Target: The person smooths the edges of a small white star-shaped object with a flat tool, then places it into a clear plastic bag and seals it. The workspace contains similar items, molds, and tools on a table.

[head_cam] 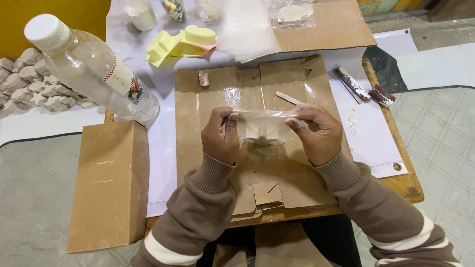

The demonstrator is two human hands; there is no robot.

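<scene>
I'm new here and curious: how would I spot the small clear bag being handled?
Find the flattened brown cardboard on the table's middle. Above it, the left hand and right hand pinch a small clear plastic bag. Unlike the clear bottle nearby, it is soft and holds a pale piece.

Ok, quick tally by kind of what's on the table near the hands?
Clear plastic bag with a pale piece inside, held by the left hand and right hand: 1
Clear plastic bottle: 1
Yellow moulds: 2
Speckled files: 2
Flat stick: 1
Flattened cardboard box: 1
Total: 8
</scene>
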